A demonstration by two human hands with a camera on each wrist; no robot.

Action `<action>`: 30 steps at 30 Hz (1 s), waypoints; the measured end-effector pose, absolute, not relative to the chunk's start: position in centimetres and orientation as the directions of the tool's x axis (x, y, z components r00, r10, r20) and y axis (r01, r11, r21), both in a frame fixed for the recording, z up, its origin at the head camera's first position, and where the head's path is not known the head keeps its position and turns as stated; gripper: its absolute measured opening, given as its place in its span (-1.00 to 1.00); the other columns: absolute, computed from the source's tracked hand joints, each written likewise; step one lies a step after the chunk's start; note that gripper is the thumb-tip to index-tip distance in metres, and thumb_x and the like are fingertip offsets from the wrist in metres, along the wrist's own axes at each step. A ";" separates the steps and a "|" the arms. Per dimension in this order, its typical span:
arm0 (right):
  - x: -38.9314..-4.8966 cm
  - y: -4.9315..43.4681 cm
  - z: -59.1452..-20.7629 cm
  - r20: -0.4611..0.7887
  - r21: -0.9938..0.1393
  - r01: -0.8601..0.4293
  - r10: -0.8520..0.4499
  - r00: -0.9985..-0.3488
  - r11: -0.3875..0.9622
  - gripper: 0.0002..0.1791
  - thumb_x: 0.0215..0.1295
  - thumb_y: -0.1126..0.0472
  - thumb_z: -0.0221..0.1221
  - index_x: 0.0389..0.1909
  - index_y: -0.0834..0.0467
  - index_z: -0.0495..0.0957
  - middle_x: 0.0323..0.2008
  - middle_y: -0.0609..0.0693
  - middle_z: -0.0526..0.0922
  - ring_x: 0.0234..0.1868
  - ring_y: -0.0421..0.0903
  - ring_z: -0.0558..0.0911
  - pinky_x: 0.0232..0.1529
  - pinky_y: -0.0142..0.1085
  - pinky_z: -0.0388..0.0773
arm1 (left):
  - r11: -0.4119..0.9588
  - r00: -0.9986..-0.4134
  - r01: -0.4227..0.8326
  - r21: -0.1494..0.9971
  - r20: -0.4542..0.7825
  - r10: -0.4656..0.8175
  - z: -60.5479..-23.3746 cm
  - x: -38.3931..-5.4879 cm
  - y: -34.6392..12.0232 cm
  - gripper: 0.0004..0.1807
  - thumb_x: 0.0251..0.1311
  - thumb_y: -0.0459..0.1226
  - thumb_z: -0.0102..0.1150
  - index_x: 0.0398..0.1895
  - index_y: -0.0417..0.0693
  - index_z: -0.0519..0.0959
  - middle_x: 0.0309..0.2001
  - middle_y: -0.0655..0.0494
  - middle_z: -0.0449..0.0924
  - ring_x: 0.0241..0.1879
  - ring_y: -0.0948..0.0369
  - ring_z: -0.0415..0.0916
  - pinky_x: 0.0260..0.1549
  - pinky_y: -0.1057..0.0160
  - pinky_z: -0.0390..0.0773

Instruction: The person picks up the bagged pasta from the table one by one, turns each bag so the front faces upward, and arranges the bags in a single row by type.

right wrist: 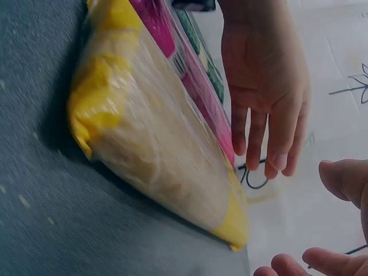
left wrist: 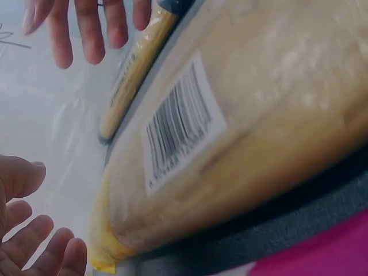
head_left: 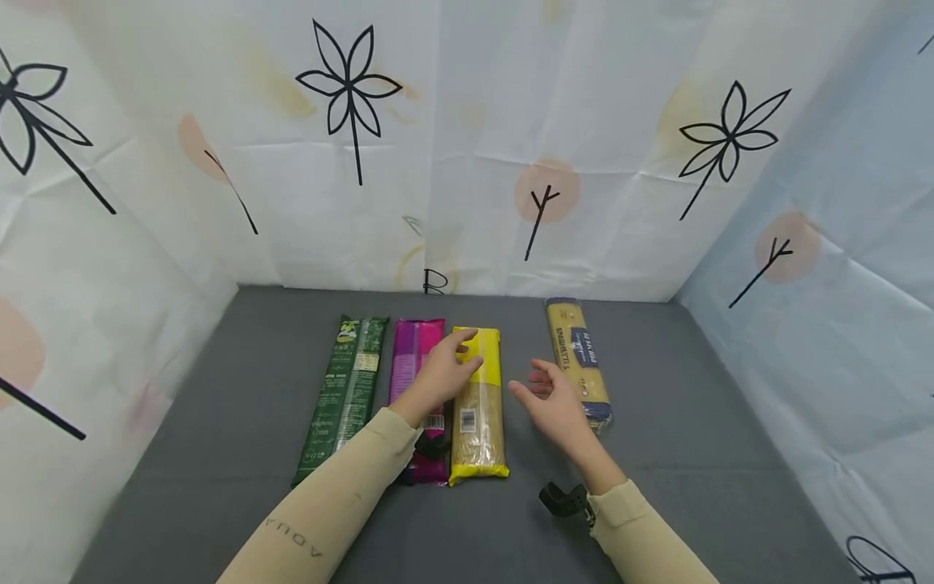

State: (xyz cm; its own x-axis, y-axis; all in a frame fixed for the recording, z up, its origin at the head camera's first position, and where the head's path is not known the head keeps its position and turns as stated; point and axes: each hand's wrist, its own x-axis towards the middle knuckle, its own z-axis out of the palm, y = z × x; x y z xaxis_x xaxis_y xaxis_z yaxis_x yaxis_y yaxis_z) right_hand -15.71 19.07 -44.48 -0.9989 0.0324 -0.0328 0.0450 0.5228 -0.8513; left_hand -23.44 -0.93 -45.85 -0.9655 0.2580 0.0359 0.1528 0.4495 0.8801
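Note:
My left hand [head_left: 440,371] reaches over the purple pack [head_left: 417,337] to the top of a clear-and-yellow spaghetti pack [head_left: 478,430]. Its fingers and thumb are apart, with nothing between them. Just right of that pack hovers my right hand [head_left: 558,405], fingers loosely bent and thumb spread, also holding nothing. It partly covers a blue-and-yellow spaghetti pack [head_left: 576,345]. In the left wrist view the clear-and-yellow pack [left wrist: 259,109] shows a white barcode label. The right wrist view has its yellow end [right wrist: 100,109] lying on the grey surface.
A green pack [head_left: 346,397] lies at the left of the row, beside the purple one. The grey tabletop [head_left: 679,503] is bordered by white patterned cloth [head_left: 467,105] at the back and both sides. Each wrist carries a black camera mount [head_left: 563,500].

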 end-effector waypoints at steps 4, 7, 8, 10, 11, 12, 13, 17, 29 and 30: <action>-15.0 18.4 -44.9 -0.073 -0.851 0.074 0.024 -0.997 0.520 -0.21 0.21 -0.19 0.26 0.37 0.10 0.28 0.13 0.14 0.50 0.10 0.05 0.50 0.02 0.00 0.50 | 0.463 -0.969 0.153 0.873 0.041 0.243 -46.4 -23.6 -1.0 -0.39 0.28 -0.20 0.22 0.39 -0.03 0.33 0.30 -0.07 0.35 0.22 -0.04 0.38 0.08 -0.04 0.46; -14.5 17.8 -45.2 -0.106 -0.856 0.097 0.010 -0.994 0.507 -0.20 0.22 -0.15 0.28 0.38 0.13 0.26 0.12 0.14 0.50 0.07 0.04 0.51 -0.03 -0.03 0.52 | 0.482 -0.968 0.163 0.861 0.046 0.245 -46.7 -24.0 -1.0 -0.38 0.28 -0.19 0.22 0.40 -0.03 0.32 0.32 -0.08 0.33 0.26 -0.03 0.33 0.14 -0.04 0.41; -14.3 17.6 -45.3 -0.116 -0.859 0.102 0.004 -0.993 0.502 -0.19 0.22 -0.14 0.28 0.38 0.14 0.26 0.12 0.15 0.50 0.06 0.04 0.52 -0.05 -0.04 0.53 | 0.492 -0.968 0.166 0.854 0.045 0.247 -46.8 -24.1 -1.1 -0.38 0.29 -0.18 0.22 0.40 -0.02 0.32 0.33 -0.08 0.32 0.27 -0.03 0.32 0.15 -0.04 0.40; -14.0 17.2 -45.6 -0.142 -0.859 0.119 -0.008 -0.990 0.498 -0.19 0.22 -0.11 0.30 0.39 0.15 0.25 0.12 0.15 0.49 0.03 0.04 0.53 -0.09 -0.07 0.55 | 0.514 -0.967 0.167 0.841 0.039 0.251 -47.0 -24.5 -1.2 -0.38 0.28 -0.17 0.22 0.40 -0.02 0.32 0.33 -0.08 0.31 0.27 -0.04 0.30 0.16 -0.04 0.39; -13.8 17.0 -45.8 -0.155 -0.858 0.126 -0.018 -0.988 0.498 -0.18 0.21 -0.09 0.31 0.39 0.16 0.24 0.12 0.16 0.48 0.02 0.04 0.53 -0.12 -0.08 0.56 | 0.526 -0.967 0.165 0.834 0.033 0.252 -47.0 -24.7 -1.3 -0.37 0.28 -0.17 0.23 0.40 -0.02 0.32 0.33 -0.08 0.31 0.28 -0.03 0.29 0.16 -0.03 0.39; -13.6 16.8 -46.0 -0.171 -0.855 0.135 -0.027 -0.985 0.500 -0.17 0.20 -0.08 0.32 0.39 0.17 0.23 0.13 0.17 0.47 0.02 0.05 0.53 -0.14 -0.09 0.57 | 0.538 -0.967 0.166 0.826 0.028 0.255 -47.1 -25.0 -1.4 -0.38 0.28 -0.17 0.23 0.40 -0.03 0.32 0.32 -0.09 0.32 0.27 -0.04 0.29 0.16 -0.03 0.39; -13.5 16.6 -46.1 -0.186 -0.854 0.141 -0.039 -0.982 0.500 -0.15 0.19 -0.07 0.33 0.39 0.19 0.21 0.14 0.19 0.45 0.01 0.05 0.53 -0.14 -0.09 0.57 | 0.555 -0.966 0.169 0.814 0.024 0.259 -47.2 -25.3 -1.5 -0.38 0.28 -0.17 0.22 0.39 -0.04 0.33 0.32 -0.09 0.32 0.26 -0.03 0.29 0.16 -0.02 0.39; -13.1 16.1 -46.9 -0.222 -0.849 0.164 -0.057 -0.973 0.502 -0.08 0.12 -0.03 0.39 0.40 0.23 0.17 0.15 0.20 0.41 0.00 0.06 0.51 -0.15 -0.09 0.56 | 0.593 -0.959 0.193 0.781 0.024 0.281 -47.6 -26.8 -1.9 -0.40 0.28 -0.20 0.21 0.37 -0.13 0.34 0.28 -0.11 0.37 0.21 -0.02 0.33 0.15 0.01 0.41; -12.8 15.7 -47.9 -0.207 -0.819 0.105 -0.120 -0.971 0.563 -0.12 0.13 0.00 0.38 0.36 0.26 0.20 0.02 0.10 0.34 -0.04 0.01 0.39 -0.08 -0.12 0.42 | 0.630 -0.950 0.149 0.762 -0.067 0.306 -48.4 -29.6 -2.3 -0.40 0.35 -0.17 0.11 0.39 -0.21 0.28 0.32 -0.15 0.31 0.23 -0.04 0.34 0.21 -0.02 0.33; -12.8 15.7 -47.8 -0.207 -0.818 0.103 -0.123 -0.970 0.566 -0.13 0.14 0.01 0.38 0.36 0.27 0.19 0.02 0.10 0.34 -0.04 0.01 0.39 -0.09 -0.11 0.43 | 0.631 -0.949 0.143 0.762 -0.075 0.306 -48.5 -29.8 -2.2 -0.42 0.36 -0.17 0.10 0.38 -0.21 0.29 0.31 -0.15 0.32 0.21 -0.03 0.36 0.20 -0.01 0.35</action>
